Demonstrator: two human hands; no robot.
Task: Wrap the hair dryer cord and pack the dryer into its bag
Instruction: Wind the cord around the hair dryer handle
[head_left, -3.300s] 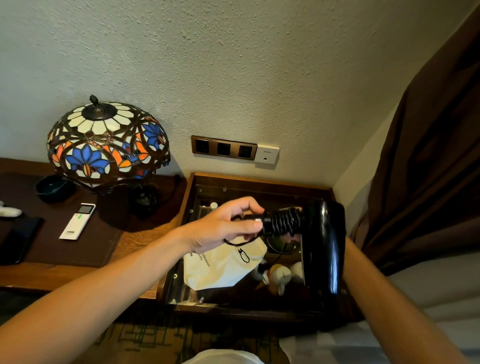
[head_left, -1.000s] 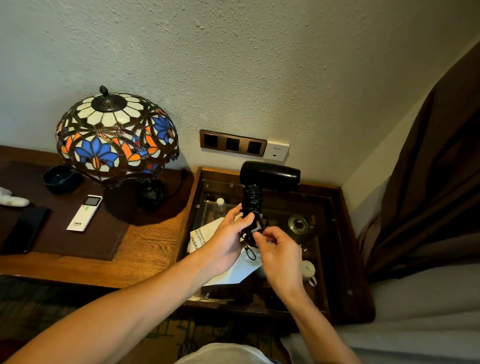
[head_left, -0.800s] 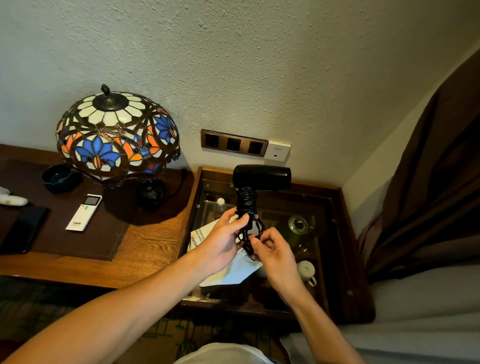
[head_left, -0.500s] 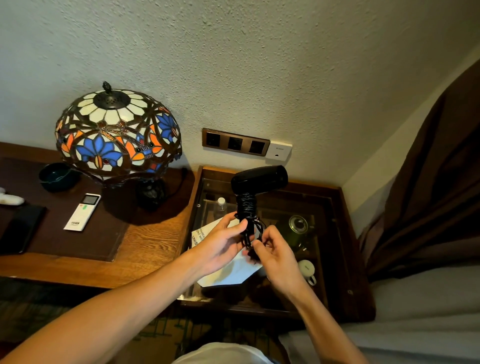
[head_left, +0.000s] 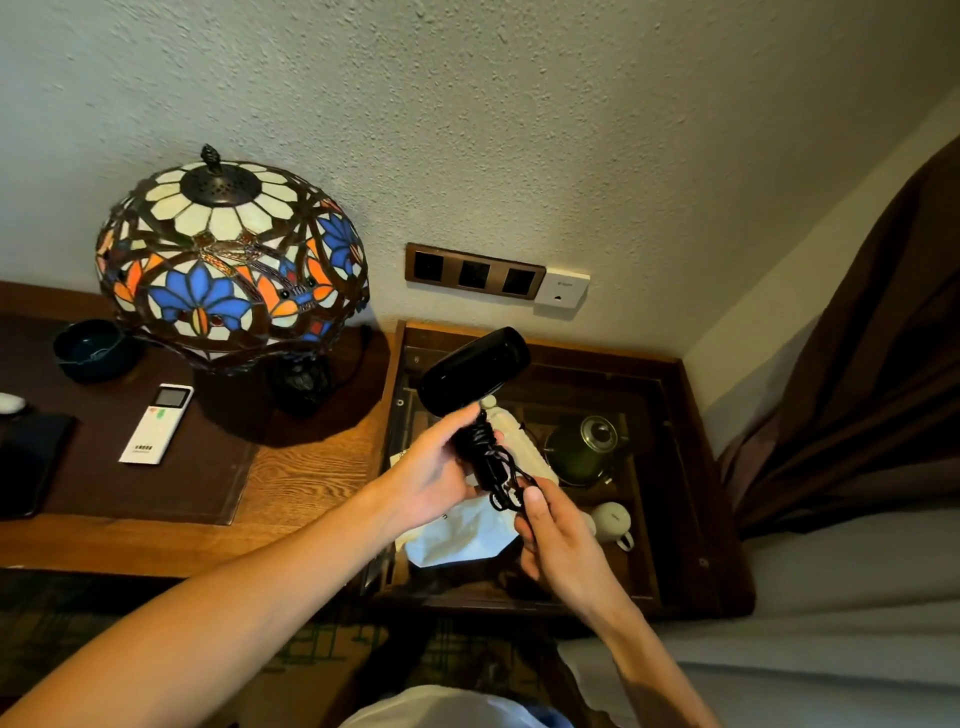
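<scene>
The black hair dryer (head_left: 474, 370) is held upright over the glass-topped side table (head_left: 691, 467), its barrel tilted up to the right. Its black cord (head_left: 488, 457) is wound round the handle, with loose loops at the bottom end. My left hand (head_left: 435, 475) grips the wrapped handle from the left. My right hand (head_left: 553, 538) pinches the loose cord end just below the handle. The white cloth bag (head_left: 457, 535) lies flat on the glass under both hands, partly hidden by them.
A stained-glass lamp (head_left: 228, 260) stands on the wooden desk (head_left: 311, 467) at the left, with a white remote (head_left: 157, 422) and a dark bowl (head_left: 91, 347). A green teapot (head_left: 584, 449) and white cup (head_left: 613, 522) sit under the glass. Wall sockets (head_left: 474, 270) are behind; a brown curtain (head_left: 857, 389) hangs right.
The dryer has tilted, its barrel now pointing up to the right. My right hand has slid lower along the cord's loose end. My left hand stays on the handle.
</scene>
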